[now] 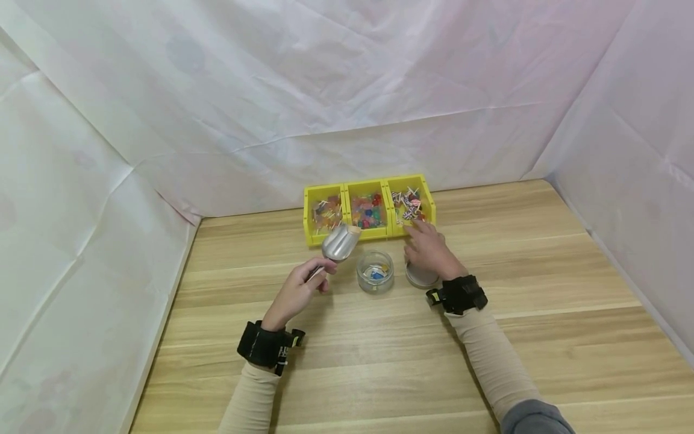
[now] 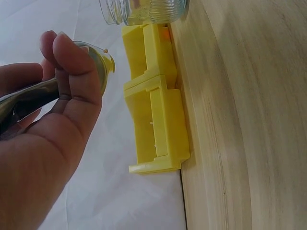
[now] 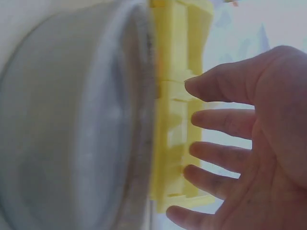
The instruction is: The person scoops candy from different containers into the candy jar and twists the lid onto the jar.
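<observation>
My left hand grips a metal scoop by its handle, with the scoop's head just in front of the yellow bins. Something yellowish sits at the scoop's tip. Right of it stands a glass jar without a lid, holding a few small wrapped pieces, blue and orange among them. My right hand hovers over the round metal lid, close to the rightmost bin. In the right wrist view its fingers are spread and hold nothing, while the lid looms large beside them.
Three joined yellow bins contain wrapped candies: lollipops at left, colourful sweets in the middle, striped lollipops at right. Behind them hangs a white cloth. A wood-grain table lies beneath everything.
</observation>
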A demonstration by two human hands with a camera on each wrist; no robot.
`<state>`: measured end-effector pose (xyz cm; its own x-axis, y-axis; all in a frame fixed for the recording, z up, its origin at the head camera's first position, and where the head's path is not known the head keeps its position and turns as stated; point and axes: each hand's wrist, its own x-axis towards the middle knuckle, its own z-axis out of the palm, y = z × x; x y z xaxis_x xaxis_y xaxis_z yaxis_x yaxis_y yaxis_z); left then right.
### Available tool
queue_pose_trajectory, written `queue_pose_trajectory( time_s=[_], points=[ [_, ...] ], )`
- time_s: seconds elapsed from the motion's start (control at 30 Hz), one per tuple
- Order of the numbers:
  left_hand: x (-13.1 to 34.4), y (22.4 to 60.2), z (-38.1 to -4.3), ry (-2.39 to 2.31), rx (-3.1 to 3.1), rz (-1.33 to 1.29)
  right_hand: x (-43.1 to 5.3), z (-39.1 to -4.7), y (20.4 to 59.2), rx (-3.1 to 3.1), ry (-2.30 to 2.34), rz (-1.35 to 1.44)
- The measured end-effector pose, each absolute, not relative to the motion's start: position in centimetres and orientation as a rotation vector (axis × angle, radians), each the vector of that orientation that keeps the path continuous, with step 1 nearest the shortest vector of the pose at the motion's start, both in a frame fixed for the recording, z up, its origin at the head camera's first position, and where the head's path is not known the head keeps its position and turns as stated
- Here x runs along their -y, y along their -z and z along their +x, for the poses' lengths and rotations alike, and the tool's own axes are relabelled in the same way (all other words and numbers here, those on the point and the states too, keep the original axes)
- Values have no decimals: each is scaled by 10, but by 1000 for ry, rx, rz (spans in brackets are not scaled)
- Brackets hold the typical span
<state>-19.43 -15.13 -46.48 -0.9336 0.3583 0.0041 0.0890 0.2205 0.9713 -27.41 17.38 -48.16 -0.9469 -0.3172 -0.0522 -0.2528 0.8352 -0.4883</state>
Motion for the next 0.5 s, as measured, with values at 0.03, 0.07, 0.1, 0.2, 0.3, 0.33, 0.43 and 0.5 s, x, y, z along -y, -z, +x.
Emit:
queue_pose_trajectory(
  time_s=[0.03,0.07,0.1,0.2,0.3,0.33,0.43,0.5],
  points=[
    [152,465,-195,-1780,-2275,429,-174,-273,479,-2880,753,-463],
    [152,465,-195,-1776,-2278,433,-174,-271,475,-2872,767,-481],
    [152,465,-195,-1773,-2280,437,-174,-269,472,-2860,786,-501],
    [153,466,-196,-1774,-2281,455,-172,-264,463,-2815,841,-598],
    [154,466,-196,-1775,-2285,478,-169,-259,455,-2729,895,-691],
    [154,466,-196,-1774,-2287,484,-168,-258,453,-2698,899,-719],
    [154,467,-196,-1776,-2289,489,-165,-255,448,-2599,897,-765],
    [154,468,-195,-1776,-2287,483,-164,-252,447,-2551,863,-775]
  ],
)
